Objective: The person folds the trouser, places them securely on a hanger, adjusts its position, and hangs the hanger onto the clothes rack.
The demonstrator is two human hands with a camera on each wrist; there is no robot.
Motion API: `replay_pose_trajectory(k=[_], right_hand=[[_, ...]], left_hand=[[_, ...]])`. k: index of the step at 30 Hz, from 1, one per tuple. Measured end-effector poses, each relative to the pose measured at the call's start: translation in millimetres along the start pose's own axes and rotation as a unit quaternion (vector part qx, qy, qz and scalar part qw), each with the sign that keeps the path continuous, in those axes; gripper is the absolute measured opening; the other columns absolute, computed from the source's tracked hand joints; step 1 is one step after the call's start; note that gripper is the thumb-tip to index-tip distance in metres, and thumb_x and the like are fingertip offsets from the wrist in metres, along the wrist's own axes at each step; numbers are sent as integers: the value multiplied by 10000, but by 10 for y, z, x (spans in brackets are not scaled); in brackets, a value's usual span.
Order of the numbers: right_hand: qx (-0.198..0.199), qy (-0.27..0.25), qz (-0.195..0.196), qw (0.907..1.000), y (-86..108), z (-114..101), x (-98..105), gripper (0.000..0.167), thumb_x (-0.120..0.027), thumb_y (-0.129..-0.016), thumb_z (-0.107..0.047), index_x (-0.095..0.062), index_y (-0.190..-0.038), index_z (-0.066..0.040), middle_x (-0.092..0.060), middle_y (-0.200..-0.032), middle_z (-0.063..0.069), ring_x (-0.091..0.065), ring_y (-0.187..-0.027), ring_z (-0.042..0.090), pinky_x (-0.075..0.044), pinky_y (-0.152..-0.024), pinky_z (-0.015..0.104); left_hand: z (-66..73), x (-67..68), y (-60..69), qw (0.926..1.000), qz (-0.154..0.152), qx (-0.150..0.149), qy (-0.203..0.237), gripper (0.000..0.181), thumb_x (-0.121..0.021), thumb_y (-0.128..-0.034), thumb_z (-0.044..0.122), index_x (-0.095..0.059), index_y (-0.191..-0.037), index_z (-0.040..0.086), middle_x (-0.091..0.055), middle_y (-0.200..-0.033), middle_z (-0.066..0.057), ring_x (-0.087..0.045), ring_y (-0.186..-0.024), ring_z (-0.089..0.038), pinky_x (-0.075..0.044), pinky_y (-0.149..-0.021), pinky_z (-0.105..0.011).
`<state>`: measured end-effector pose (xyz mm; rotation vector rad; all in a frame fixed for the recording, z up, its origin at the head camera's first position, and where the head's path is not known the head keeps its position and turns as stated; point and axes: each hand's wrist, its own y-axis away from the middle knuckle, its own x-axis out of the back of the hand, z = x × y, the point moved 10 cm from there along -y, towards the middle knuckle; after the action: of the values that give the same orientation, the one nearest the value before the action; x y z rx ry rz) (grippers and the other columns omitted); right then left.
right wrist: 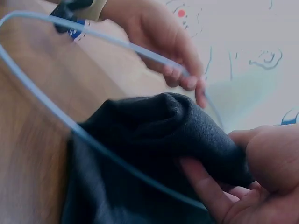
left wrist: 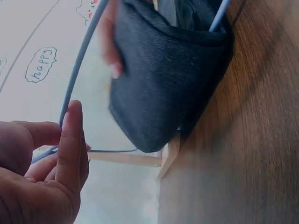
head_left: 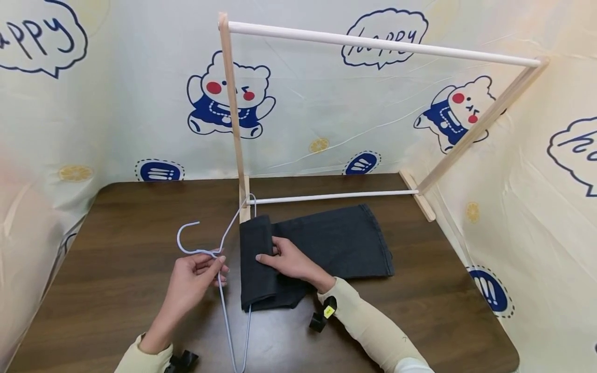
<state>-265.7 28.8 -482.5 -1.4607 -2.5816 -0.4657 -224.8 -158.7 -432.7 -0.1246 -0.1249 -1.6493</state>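
A pale blue wire hanger [head_left: 225,311] stands on its side over the table, its hook pointing left. My left hand [head_left: 193,280] pinches it near the base of the hook. Dark folded cloth, which looks like trousers [head_left: 336,238], lies to the right, one end folded back over the hanger's long bar. My right hand [head_left: 294,259] grips that folded end, thumb on top and the other fingers mostly hidden beneath. In the left wrist view the bar of the hanger [left wrist: 218,16] enters the fold of the cloth [left wrist: 159,79]. The right wrist view shows the thick fold [right wrist: 187,121] between thumb and fingers.
Behind the cloth stands a wooden rack with a white top rail [head_left: 382,44] and a white lower rail [head_left: 331,197]. Its left post [head_left: 233,103] rises close to the hanger's far end. The brown table [head_left: 107,274] meets a printed curtain [head_left: 298,114] at the back.
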Motion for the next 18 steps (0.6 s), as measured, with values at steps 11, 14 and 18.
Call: replay_pose_trajectory(k=[11, 14, 18], right_hand=[[309, 27, 85, 9995, 9, -347, -88, 289, -638, -1001, -162, -604, -1262, -44, -710, -768, 5, -634, -581, 105, -516, -538, 238], [327, -13, 105, 9994, 25, -420, -77, 302, -635, -1000, -149, -604, -1277, -31, -717, -776, 21, -642, -591, 95, -539, -548, 266], [391, -138, 83, 9991, 41, -534, -45, 310, -634, -996, -125, -602, -1276, 3, -736, -821, 92, -661, -621, 80, -599, -618, 462]], left_hand=[[24, -4, 1, 9992, 69, -388, 34, 187, -638, -982, -2, -691, -1049, -169, -723, -730, -138, -695, -531, -110, -593, -529, -297], [25, -5, 7, 9992, 83, -371, 92, 197, -626, -984, -15, -681, -1064, -187, -729, -724, -133, -694, -524, -108, -589, -519, -294], [22, -7, 13, 9995, 140, -268, 134, 219, -628, -993, 12, -681, -1048, -193, -734, -712, -121, -696, -521, -119, -586, -514, -290]])
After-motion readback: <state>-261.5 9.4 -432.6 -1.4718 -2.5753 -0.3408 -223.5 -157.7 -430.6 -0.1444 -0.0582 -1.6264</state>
